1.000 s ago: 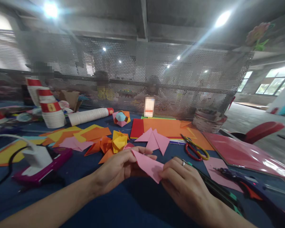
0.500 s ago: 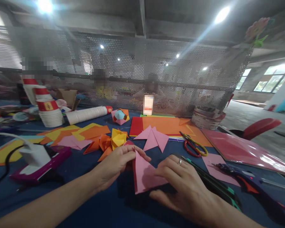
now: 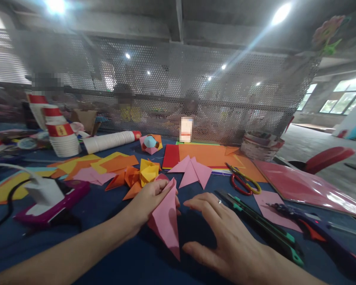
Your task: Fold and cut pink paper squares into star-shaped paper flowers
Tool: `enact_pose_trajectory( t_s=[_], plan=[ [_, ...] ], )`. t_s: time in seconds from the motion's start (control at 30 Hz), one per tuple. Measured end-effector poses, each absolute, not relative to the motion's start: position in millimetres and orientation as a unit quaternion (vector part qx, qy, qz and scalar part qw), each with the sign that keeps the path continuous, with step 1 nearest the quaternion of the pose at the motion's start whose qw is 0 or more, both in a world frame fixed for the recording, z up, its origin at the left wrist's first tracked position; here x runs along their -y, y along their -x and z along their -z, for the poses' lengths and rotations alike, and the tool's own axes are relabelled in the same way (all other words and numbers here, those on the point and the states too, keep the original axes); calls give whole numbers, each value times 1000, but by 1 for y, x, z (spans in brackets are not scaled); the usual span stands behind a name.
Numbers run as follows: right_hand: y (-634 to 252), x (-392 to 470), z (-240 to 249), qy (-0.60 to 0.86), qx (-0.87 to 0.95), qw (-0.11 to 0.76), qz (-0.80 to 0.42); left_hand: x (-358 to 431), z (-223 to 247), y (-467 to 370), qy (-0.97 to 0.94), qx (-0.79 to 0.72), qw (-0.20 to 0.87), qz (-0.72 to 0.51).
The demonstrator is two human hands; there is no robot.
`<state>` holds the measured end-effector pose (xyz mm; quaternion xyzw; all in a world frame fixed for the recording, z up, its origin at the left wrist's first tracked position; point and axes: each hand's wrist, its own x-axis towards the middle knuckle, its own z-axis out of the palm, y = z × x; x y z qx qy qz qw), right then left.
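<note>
My left hand [image 3: 150,202] is closed on the upper end of a folded sheet of pink paper [image 3: 166,223], thumb on top. The paper hangs as a long triangle with its point toward me. Just right of it my right hand [image 3: 219,233] is open, thumb and fingers apart, touching nothing. Beyond the hands lie a folded pink paper piece [image 3: 192,171] with several points and an orange and yellow paper flower [image 3: 139,176]. A green and black utility knife [image 3: 262,225] lies beside my right hand.
Red and yellow scissors [image 3: 243,180], a glue gun [image 3: 310,225] and a glossy pink pack [image 3: 311,186] lie at the right. Stacked paper cups [image 3: 63,138], loose coloured paper [image 3: 83,164] and a purple power strip [image 3: 52,209] are at the left. A perforated screen [image 3: 163,87] stands behind.
My right hand has let go of the pink paper and spread its fingers. The paper has swung and turned in my left hand, its lower end now a narrow point.
</note>
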<state>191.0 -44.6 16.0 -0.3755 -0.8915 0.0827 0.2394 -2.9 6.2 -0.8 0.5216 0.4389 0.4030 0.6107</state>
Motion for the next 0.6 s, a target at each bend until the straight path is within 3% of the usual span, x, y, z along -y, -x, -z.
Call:
enact_pose_trajectory(
  t_s=[0.2,0.37,0.6],
  plan=[
    [-188,44,-14,309,910,275,-24,-10,12,7,-575,-384,621,-369],
    [-182,43,-11,223,943,247,15,-12,19,6,-589,-365,628,-353],
    [-193,31,-5,212,935,278,64,-7,2,11,-608,-347,639,-319]
  ],
)
